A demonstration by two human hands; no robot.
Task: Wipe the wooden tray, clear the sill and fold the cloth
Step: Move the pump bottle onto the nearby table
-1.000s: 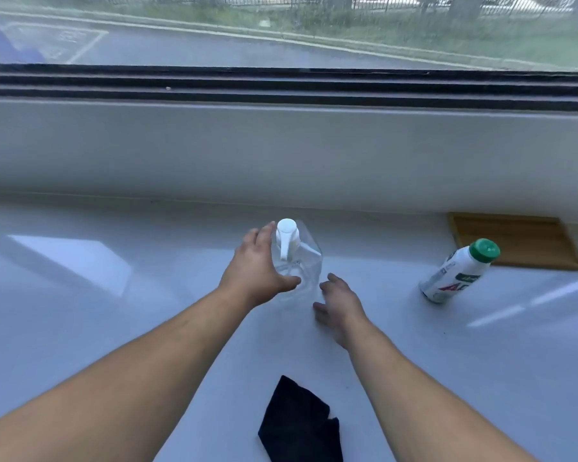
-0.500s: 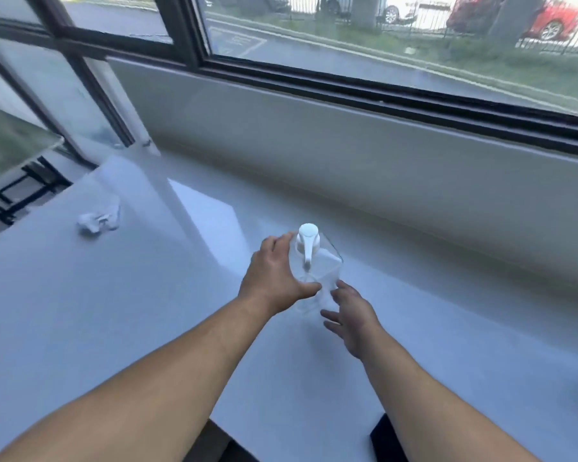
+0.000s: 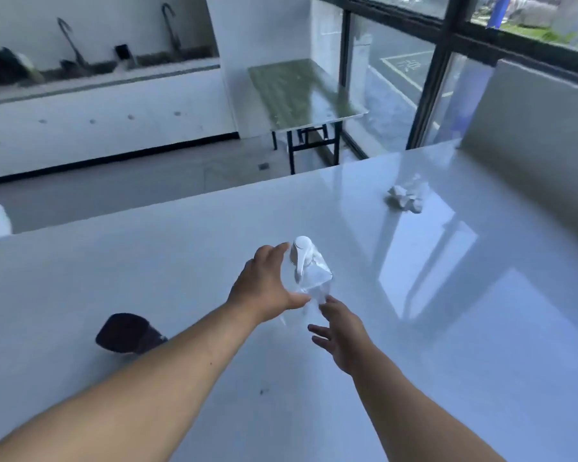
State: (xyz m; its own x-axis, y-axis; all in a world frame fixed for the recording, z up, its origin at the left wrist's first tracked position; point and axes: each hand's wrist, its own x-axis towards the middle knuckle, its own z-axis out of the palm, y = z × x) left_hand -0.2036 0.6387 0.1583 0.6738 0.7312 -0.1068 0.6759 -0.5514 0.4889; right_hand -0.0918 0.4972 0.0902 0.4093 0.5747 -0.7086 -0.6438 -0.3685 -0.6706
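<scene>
While the two bare forearms reach out from the bottom of the view, the hands meet around a clear spray bottle [image 3: 309, 278] on the glossy white sill [image 3: 447, 328]. Nearest on the left lies the dark cloth [image 3: 127, 333], crumpled and unfolded, flat on the sill and partly hidden behind the left forearm. Farther out, the left hand [image 3: 264, 288] wraps the bottle's side just below its white trigger head, thumb across the front and fingers curled round the back, so it is closed on the bottle. The right hand [image 3: 339, 331] sits just below and beside the bottle's base with fingers spread and holding nothing; whether its fingertips touch the plastic I cannot tell.

Beyond the hands, well apart to the right, a crumpled white tissue [image 3: 406, 196] rests on the sill near the wall. Past the sill's edge is a green-topped folding table [image 3: 301, 91], then a long counter with taps along the back wall. The wooden tray is not in view here.

The main risk, as I judge it, is the one-handed hold on a smooth, see-through bottle: gripped high near the trigger, it could slip or swing as it is carried, or a squeeze on the trigger could spray the polished surface, leaving more to wipe. The bottle could also skid or tip when set down. The tissue and the cloth both remain to be dealt with.
</scene>
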